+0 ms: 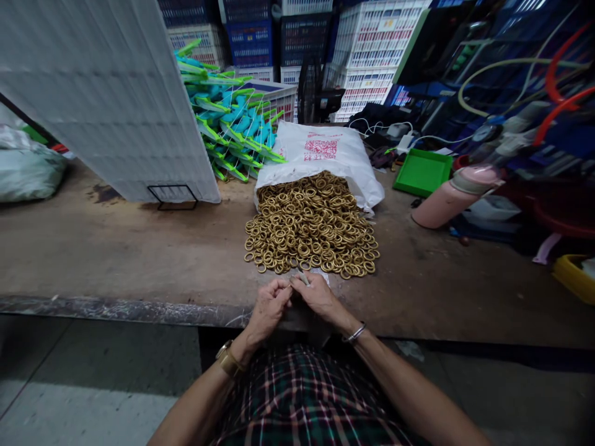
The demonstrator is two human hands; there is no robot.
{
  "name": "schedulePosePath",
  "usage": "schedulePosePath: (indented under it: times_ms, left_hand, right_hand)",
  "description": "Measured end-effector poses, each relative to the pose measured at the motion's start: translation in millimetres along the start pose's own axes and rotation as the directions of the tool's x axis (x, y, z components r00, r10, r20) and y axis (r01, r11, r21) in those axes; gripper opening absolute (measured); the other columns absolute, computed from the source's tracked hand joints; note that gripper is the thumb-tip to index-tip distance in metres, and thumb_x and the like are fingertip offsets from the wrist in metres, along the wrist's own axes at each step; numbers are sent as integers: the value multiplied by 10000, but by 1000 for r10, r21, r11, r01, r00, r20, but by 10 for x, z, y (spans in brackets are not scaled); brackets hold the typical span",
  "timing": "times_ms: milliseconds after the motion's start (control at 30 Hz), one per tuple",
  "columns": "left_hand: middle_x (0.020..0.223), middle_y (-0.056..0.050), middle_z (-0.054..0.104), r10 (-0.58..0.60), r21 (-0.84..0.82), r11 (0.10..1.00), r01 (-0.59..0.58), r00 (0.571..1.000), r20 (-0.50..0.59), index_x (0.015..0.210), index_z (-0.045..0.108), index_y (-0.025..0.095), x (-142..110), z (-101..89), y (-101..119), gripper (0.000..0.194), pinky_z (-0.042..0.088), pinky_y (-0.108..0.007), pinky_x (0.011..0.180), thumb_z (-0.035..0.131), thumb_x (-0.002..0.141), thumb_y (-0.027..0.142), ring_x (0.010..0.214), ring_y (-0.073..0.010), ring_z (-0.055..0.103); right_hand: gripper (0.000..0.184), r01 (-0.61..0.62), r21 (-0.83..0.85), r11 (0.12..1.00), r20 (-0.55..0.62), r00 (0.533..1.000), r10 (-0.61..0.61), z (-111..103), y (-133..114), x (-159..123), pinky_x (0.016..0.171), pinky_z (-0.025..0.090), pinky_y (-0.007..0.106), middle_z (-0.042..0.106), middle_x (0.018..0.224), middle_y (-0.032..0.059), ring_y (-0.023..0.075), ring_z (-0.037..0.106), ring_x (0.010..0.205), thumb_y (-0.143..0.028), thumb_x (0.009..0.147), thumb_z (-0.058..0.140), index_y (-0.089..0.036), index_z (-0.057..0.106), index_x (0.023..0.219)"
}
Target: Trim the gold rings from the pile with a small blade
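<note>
A pile of brass-coloured rings (311,229) spills from the mouth of a white plastic bag (356,145) with red printing. Just in front of the pile, my two hands meet near the table's front edge. My left hand (270,305) is closed in a pinch, and what its fingertips hold is too small to make out. Closed beside it, my right hand (323,300) grips a slim grey tool (305,278) whose kind I cannot tell. A small pale printed scrap (321,272) lies behind the right hand.
A tall white ribbed panel (121,93) stands on the wooden table (139,260) at left. Behind it are stacked green-and-blue plastic pieces (237,124). To the right are a green tray (423,173) and a pink bottle (450,198). Crates (372,37) rise behind.
</note>
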State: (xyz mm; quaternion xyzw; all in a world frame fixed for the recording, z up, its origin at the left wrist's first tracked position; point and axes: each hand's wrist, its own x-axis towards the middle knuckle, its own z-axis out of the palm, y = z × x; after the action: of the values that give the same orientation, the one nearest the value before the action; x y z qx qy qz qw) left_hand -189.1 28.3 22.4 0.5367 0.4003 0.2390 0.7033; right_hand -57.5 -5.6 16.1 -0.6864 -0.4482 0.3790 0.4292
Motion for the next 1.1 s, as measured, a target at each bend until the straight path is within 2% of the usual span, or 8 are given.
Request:
schedulePosePath:
  times_ms: [133, 233, 333, 433, 533, 633, 833, 1100]
  left_hand:
    - [569, 61, 492, -87, -212, 970, 116, 986, 141, 786, 479, 171, -30, -11, -26, 294, 134, -172, 354, 561, 749, 450, 350, -14, 225]
    - [619, 46, 524, -56, -259, 962, 90, 989, 136, 785, 460, 172, -41, 1, -43, 286, 155, -161, 353, 571, 754, 433, 364, -11, 255]
    - [622, 48, 526, -22, -282, 958, 51, 994, 102, 778, 458, 170, -48, 14, -45, 270, 162, -157, 354, 571, 764, 415, 366, -8, 258]
    - [638, 45, 533, -5, -298, 954, 22, 998, 58, 769, 454, 171, -52, 15, -46, 279, 163, -158, 354, 586, 754, 418, 369, -6, 262]
    - [634, 47, 528, -6, -296, 955, 18, 999, 42, 783, 456, 172, -53, 8, -55, 295, 157, -156, 358, 591, 747, 433, 375, -6, 267]
    - [605, 56, 518, -21, -285, 958, 28, 999, 30, 797, 447, 179, -57, 6, -56, 311, 158, -154, 364, 596, 735, 445, 375, -9, 273]
    - [593, 51, 520, -31, -234, 972, 26, 999, -16, 773, 428, 178, -83, 25, -12, 322, 177, -158, 377, 593, 723, 450, 388, -16, 290]
    - [572, 54, 489, 34, -140, 989, -41, 998, -51, 738, 443, 176, -97, 35, -28, 337, 202, -178, 395, 560, 740, 492, 404, -32, 299]
  right_hand:
    - [192, -10, 16, 1000, 34, 999, 9, -14, -27, -21, 477, 255, 200, 400, 503, -58, 84, 329, 510, -297, 716, 474, -181, 474, 563]
    - [194, -11, 42, 999, 74, 997, 7, -21, -48, -23, 486, 270, 201, 423, 506, -56, 85, 347, 503, -296, 733, 465, -177, 495, 582]
    - [216, 4, 27, 1000, 27, 1000, -5, -30, -26, -3, 503, 285, 208, 450, 523, -44, 94, 377, 504, -301, 769, 425, -179, 500, 607]
    - [195, 96, -160, 982, -33, 994, -103, -51, -6, -21, 534, 289, 220, 489, 574, -21, 110, 411, 536, -259, 792, 388, -183, 518, 669]
    - [136, 258, -428, 866, 99, 966, -239, -61, -16, -90, 551, 270, 236, 530, 634, 4, 125, 429, 568, -143, 730, 406, -184, 535, 725]
    - [194, 330, -578, 746, 198, 944, -264, -42, -18, -146, 550, 250, 253, 564, 663, 26, 139, 441, 578, -86, 663, 417, -175, 550, 774]
    - [257, 314, -648, 694, 211, 950, -232, 1, 0, -149, 575, 270, 260, 610, 731, 43, 154, 495, 630, -82, 698, 390, -171, 559, 868]
    - [287, 257, -694, 672, 213, 966, -149, -16, -77, -161, 606, 299, 261, 629, 805, 57, 168, 540, 697, -92, 721, 392, -164, 554, 947]
